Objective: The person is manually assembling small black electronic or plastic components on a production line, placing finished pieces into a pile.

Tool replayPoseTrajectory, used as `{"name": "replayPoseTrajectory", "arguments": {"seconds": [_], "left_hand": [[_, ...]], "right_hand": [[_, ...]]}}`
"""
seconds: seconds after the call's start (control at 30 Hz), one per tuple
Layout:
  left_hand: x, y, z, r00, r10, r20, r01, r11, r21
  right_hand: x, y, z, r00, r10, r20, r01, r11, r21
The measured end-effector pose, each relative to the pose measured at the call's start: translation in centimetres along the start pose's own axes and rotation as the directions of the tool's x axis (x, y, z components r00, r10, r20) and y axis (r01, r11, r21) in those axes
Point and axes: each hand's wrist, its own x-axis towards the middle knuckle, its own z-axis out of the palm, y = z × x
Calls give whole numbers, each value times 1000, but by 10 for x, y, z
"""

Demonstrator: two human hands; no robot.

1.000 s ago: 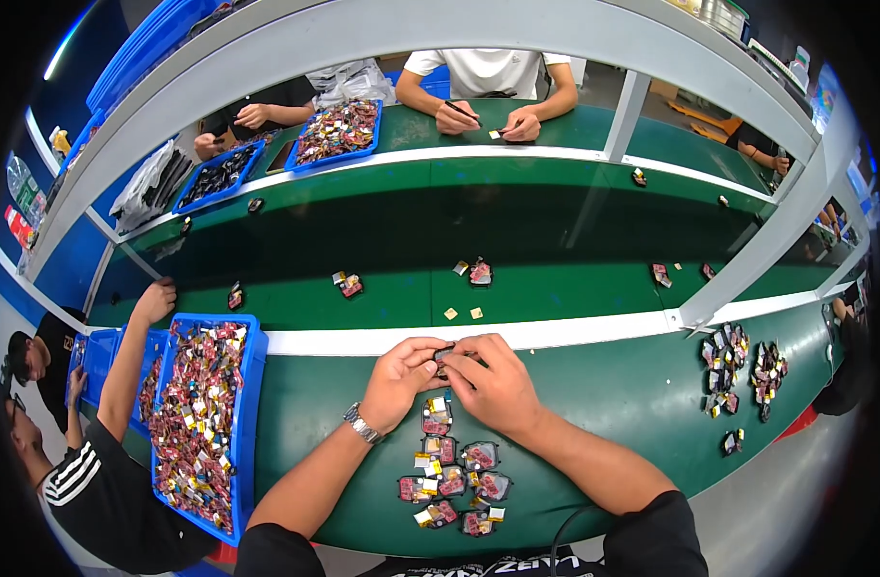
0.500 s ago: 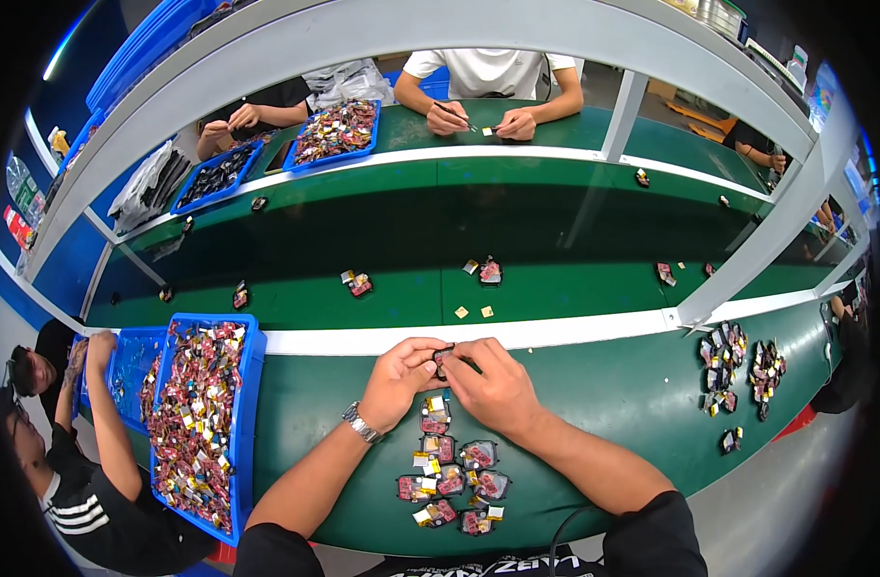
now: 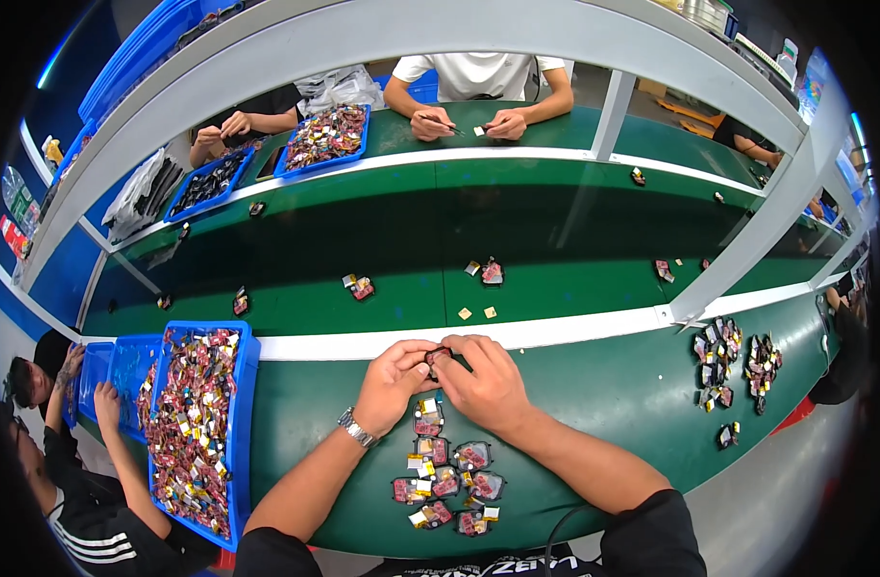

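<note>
Between my two hands is a small black-cased electronic module (image 3: 437,359) with a reddish circuit board, mostly covered by fingers. My left hand (image 3: 389,388), with a metal watch on its wrist, pinches it from the left. The fingers of my right hand (image 3: 487,387) close on its right side and press over the top. Just below the hands, several similar modules (image 3: 444,480) lie in a loose cluster on the green table (image 3: 594,404), their red boards, clear covers and white-and-yellow pieces showing.
A blue bin (image 3: 247,423) heaped with red-board parts stands at left, beside a co-worker's arm (image 3: 132,462). More modules (image 3: 717,361) are grouped at right. A white rail (image 3: 555,332) and green belt (image 3: 411,298) with scattered modules lie ahead; another person (image 3: 478,87) works opposite.
My hands stay closed round the module, with my right fingers shifted slightly over it. The co-worker at left has lowered an arm toward the blue bins. The whole view has shifted a little.
</note>
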Motion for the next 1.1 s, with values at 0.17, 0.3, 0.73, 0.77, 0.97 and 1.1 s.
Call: {"name": "replayPoseTrajectory", "arguments": {"seconds": [0.17,0.3,0.73,0.77,0.97,1.1], "left_hand": [[2,-7,-7,1000,22,-10,-22,1000,-18],[1,-4,-2,997,56,43,-52,993,-106],[3,-2,-7,991,73,110,-75,997,11],[2,-2,-7,992,71,103,-73,997,17],[4,-4,-7,993,56,105,-58,998,14],[5,-5,-8,993,56,108,-57,998,5]], "right_hand": [[-4,-7,2,994,63,86,-69,995,73],[1,2,2,994,92,58,-98,989,110],[16,140,-16,947,310,-85,-317,859,-403],[19,131,-12,947,311,-84,-317,859,-402],[22,109,9,854,512,89,-417,776,-473],[19,118,11,820,568,70,-487,757,-436]]}}
